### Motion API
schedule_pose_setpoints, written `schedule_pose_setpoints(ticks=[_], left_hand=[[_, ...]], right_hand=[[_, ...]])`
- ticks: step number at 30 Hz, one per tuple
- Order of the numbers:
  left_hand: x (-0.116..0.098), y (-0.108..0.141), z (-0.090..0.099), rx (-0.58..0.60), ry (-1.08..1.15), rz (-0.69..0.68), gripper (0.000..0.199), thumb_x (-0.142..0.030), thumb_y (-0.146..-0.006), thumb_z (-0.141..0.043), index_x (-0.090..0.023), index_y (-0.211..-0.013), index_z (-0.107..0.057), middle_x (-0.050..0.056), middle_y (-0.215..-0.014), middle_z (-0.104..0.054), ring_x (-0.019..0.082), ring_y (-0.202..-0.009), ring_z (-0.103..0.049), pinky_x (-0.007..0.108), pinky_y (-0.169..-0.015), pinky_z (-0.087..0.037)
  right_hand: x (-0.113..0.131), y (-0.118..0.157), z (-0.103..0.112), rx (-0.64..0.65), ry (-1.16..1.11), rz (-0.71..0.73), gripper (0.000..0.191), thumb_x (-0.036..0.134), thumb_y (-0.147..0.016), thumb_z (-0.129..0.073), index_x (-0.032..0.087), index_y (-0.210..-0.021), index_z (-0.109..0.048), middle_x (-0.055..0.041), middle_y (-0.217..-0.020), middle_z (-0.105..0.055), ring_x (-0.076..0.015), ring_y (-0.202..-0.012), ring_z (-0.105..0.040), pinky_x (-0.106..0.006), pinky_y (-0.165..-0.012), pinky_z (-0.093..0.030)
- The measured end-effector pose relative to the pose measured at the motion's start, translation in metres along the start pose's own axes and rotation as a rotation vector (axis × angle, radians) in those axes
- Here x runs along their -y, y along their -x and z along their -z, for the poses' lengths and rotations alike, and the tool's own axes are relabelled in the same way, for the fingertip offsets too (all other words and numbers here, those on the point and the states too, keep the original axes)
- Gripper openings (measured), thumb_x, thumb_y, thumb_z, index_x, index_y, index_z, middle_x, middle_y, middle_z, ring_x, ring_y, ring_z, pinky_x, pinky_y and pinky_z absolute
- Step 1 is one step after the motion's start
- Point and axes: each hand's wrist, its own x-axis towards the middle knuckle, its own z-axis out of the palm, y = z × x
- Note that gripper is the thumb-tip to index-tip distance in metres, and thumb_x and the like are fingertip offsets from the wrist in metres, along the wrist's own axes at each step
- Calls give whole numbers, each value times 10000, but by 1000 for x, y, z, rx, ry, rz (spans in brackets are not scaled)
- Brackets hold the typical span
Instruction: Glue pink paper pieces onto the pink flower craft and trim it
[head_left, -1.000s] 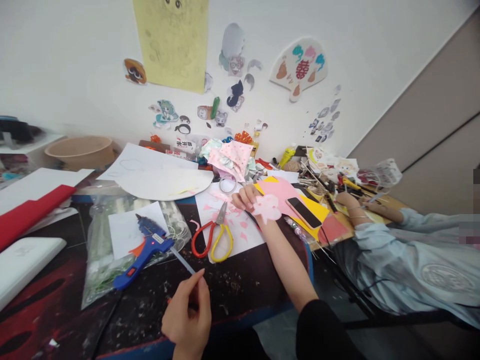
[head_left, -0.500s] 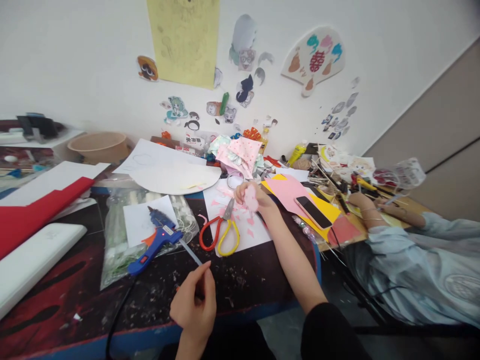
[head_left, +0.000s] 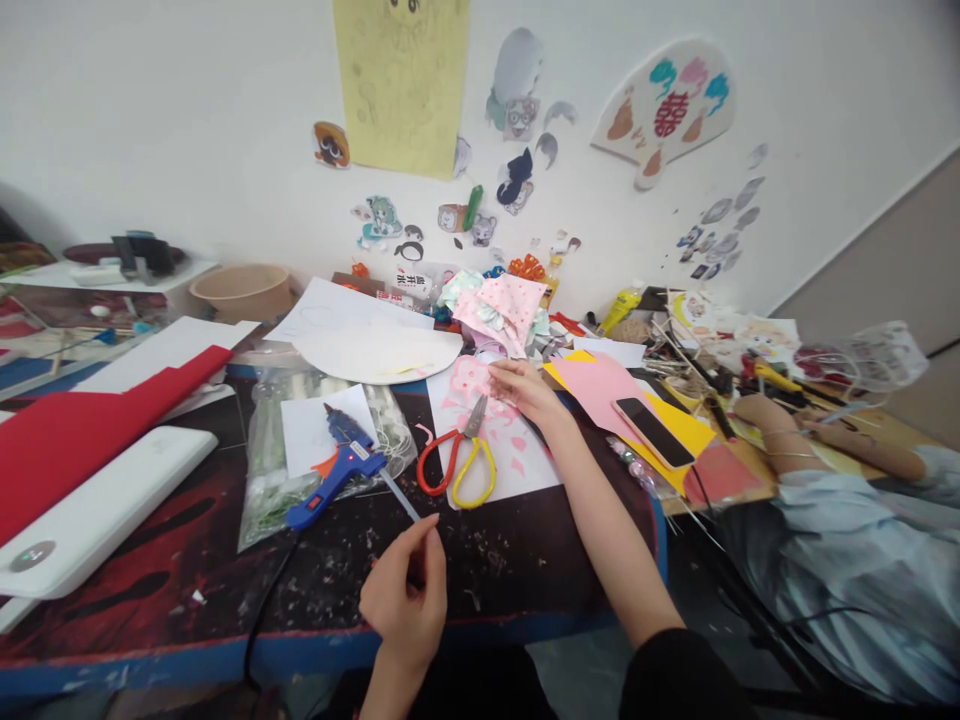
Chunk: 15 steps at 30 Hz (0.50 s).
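Note:
Near the front edge of the dark table, my left hand point(head_left: 409, 590) is closed in a pinch beside the end of the glue stick point(head_left: 399, 495); what the fingertips hold is too small to tell. That stick runs out of the blue glue gun point(head_left: 341, 470). Farther back, my right hand point(head_left: 525, 390) has its fingers together at the right edge of a pink paper flower point(head_left: 471, 378). Beneath the flower is a white sheet point(head_left: 536, 467) scattered with pink scraps. Scissors point(head_left: 474, 425) with red and yellow handles lie partly open on the sheet's left side.
A plastic bag point(head_left: 262, 500) lies under the glue gun. Red board point(head_left: 105, 420) and a long white device point(head_left: 112, 510) are at the left. Right of my arm are a phone point(head_left: 654, 432) and coloured paper point(head_left: 592, 385). Another person's arm point(head_left: 780, 435) rests at the far right.
My right hand has lowered the pink flower from a raised position toward the white sheet. The view has shifted left; my left hand keeps its pinch near the glue stick.

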Motion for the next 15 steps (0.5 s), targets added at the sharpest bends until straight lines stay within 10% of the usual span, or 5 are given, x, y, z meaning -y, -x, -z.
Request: schedule_pose_setpoints(ticks=[9,15], left_hand=[[-1,0,-1,13,-26,-8,107,-138,-921,-673,-143,-1008,-736,2,-707,-740,56,-463,-589,170,-521,-466],[-2,-3,-2,4,-22,-27,111,-124,-916,-674,-141,-1006,-736,-11,-682,-720,48,-456,-577,164,-529,-466]], right_hand=[[16,7,-10,140,-90,42,398,461,-758,-782,222,-636,-489,64,-523,-403,-93,-466,-340,-242,-449,-293],[7,5,-13,49,-57,114,368,421,-623,-905,189,-764,-656,39,-595,-573,-85,-487,-444,-227,-443,-312]])
